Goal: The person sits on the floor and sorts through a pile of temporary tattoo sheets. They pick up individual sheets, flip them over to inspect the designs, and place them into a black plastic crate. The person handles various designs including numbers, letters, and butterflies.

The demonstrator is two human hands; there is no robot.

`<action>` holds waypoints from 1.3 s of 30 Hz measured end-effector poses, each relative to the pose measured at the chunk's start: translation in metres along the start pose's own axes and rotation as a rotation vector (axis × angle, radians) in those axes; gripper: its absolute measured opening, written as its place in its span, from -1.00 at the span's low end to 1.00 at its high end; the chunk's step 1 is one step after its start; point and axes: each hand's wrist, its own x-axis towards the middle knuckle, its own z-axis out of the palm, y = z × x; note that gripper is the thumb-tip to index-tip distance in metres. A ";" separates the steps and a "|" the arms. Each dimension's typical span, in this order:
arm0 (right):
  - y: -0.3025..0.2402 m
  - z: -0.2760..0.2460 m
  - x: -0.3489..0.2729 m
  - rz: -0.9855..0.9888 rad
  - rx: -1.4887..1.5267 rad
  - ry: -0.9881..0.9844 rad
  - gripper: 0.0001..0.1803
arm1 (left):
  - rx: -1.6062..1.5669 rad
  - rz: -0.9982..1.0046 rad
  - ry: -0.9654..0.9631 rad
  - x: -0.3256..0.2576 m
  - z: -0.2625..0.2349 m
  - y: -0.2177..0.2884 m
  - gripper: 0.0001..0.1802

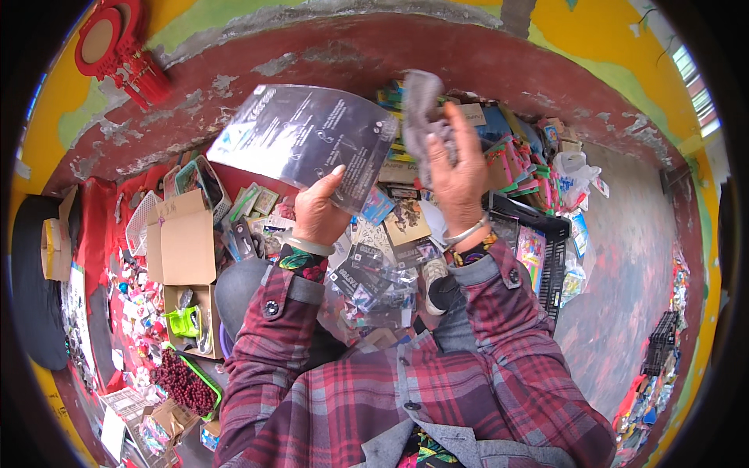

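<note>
At the far left we see an open cardboard box (186,248) standing on the red-covered ground, with a tray of dark red beads (186,384) lying nearer to us below it. Moving right, our left hand (318,212) is closed on the lower edge of a dark plastic packet (308,134), thumb up on its face, holding it tilted above the clutter. Just beside it, our right hand (456,173) is clamped on a crumpled grey cloth (424,109), which rises above the fingers close to the packet's right edge. Below both hands lies a heap of small packaged goods (382,273), and further right stands a black plastic crate (551,261).
</note>
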 end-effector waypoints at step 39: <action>-0.016 0.039 -0.062 -0.323 -0.105 -0.493 -0.59 | -0.332 -0.070 -0.159 -0.001 -0.010 -0.016 -0.48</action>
